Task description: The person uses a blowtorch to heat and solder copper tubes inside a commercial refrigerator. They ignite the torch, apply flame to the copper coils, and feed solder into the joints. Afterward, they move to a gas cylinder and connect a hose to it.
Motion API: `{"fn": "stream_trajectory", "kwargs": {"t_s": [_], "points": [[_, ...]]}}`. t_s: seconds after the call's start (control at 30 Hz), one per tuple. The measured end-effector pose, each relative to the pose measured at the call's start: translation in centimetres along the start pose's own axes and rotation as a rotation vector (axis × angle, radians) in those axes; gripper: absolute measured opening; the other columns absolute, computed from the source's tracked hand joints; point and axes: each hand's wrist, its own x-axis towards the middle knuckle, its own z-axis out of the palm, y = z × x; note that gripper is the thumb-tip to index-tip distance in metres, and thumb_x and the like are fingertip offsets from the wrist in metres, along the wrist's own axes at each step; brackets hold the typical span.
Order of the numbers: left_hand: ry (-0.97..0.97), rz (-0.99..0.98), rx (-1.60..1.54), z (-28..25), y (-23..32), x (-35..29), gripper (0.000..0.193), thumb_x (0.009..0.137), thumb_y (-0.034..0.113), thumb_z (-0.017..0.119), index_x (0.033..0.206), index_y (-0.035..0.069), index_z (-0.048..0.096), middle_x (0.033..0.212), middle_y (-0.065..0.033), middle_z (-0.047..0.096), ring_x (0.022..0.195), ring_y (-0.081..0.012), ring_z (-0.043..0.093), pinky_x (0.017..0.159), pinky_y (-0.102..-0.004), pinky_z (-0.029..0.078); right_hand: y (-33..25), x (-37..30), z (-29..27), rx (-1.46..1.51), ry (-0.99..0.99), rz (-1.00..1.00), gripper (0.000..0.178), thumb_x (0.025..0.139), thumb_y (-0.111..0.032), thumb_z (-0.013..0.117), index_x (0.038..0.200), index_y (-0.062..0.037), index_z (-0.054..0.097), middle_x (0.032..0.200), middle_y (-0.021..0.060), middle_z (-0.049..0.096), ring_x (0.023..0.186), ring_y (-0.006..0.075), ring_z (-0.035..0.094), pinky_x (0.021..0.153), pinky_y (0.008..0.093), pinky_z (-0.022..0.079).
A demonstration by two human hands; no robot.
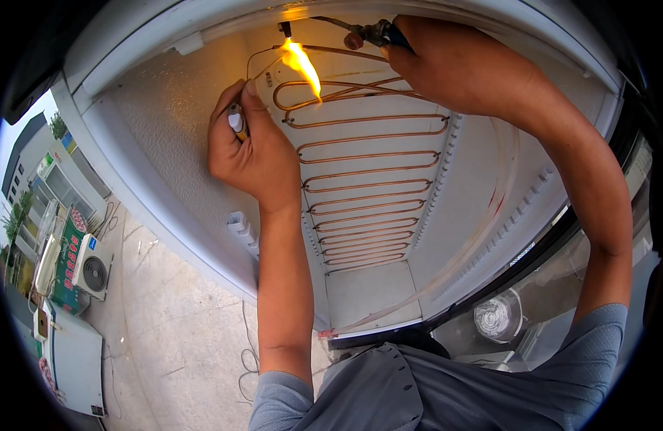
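In the head view, the right hand [441, 68] grips a blue-handled metal torch [375, 33]; the left hand [251, 151] pinches a thin rod [270, 67] and holds a white-ended cylinder [237, 123]. Between the hands, a yellow flame [301, 63] burns at serpentine copper tubing [367, 156] inside a white cabinet [163, 122].

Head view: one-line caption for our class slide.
Right grip holds a torch, its flame by copper tubing; left grip holds a thin rod.

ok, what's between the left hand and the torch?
In the head view, the yellow flame, a thin rod and some copper tubing show between the left hand and the torch.
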Motion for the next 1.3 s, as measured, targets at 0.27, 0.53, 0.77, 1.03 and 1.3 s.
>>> {"fn": "stream_trajectory", "kwargs": {"t_s": [0.27,0.53,0.77,1.03,1.3], "points": [[0.027,0.000,-0.023,0.3,0.1,0.0,0.013,0.097,0.006,0.073,0.100,-0.006,0.074,0.094,-0.0066,0.074,0.085,-0.0112,0.064,0.080,-0.0255,0.053,0.1,-0.4,-0.3,0.061,0.026,-0.018,0.031,0.098,-0.023,0.053,0.100,0.0062,0.064,0.079,0.0250,0.068,0.071,0.0385,0.069,0.072,0.0477,0.053],[-0.008,0.023,0.001,0.4,-0.2,0.4,0.012,0.097,0.002,0.071,0.104,-0.007,0.073,0.096,-0.0083,0.075,0.085,-0.0118,0.066,0.077,-0.0250,0.055,0.8,-0.7,0.6,0.084,0.157,-0.086,0.029,0.092,-0.012,0.052,0.087,0.0110,0.068,0.074,0.0293,0.067,0.065,0.0400,0.069,0.066,0.0491,0.053],[0.006,0.023,-0.020,0.8,-0.2,0.3,0.013,0.098,0.006,0.072,0.101,-0.007,0.073,0.094,-0.0059,0.074,0.086,-0.0108,0.063,0.082,-0.0256,0.052,0.5,-0.4,0.1,0.145,-0.028,0.045,0.035,0.100,-0.027,0.054,0.102,0.0066,0.063,0.085,0.0265,0.067,0.078,0.0414,0.067,0.077,0.0475,0.051],[0.024,0.013,0.024,0.2,-0.1,0.0,0.013,0.097,0.006,0.073,0.100,-0.007,0.073,0.094,-0.0065,0.074,0.085,-0.0108,0.064,0.080,-0.0251,0.053,0.4,-0.2,0.1,0.136,-0.016,0.012,0.035,0.101,-0.028,0.055,0.103,0.0067,0.063,0.084,0.0262,0.067,0.077,0.0405,0.067,0.077,0.0473,0.051],[0.015,-0.016,-0.027,0.2,-0.2,0.0,0.013,0.096,0.005,0.074,0.099,-0.007,0.073,0.093,-0.0058,0.074,0.084,-0.0105,0.064,0.080,-0.0251,0.053,0.7,-0.2,0.8,0.129,0.100,-0.056,0.030,0.091,-0.011,0.050,0.090,0.0126,0.068,0.078,0.0315,0.067,0.067,0.0406,0.068,0.068,0.0496,0.053]]}}
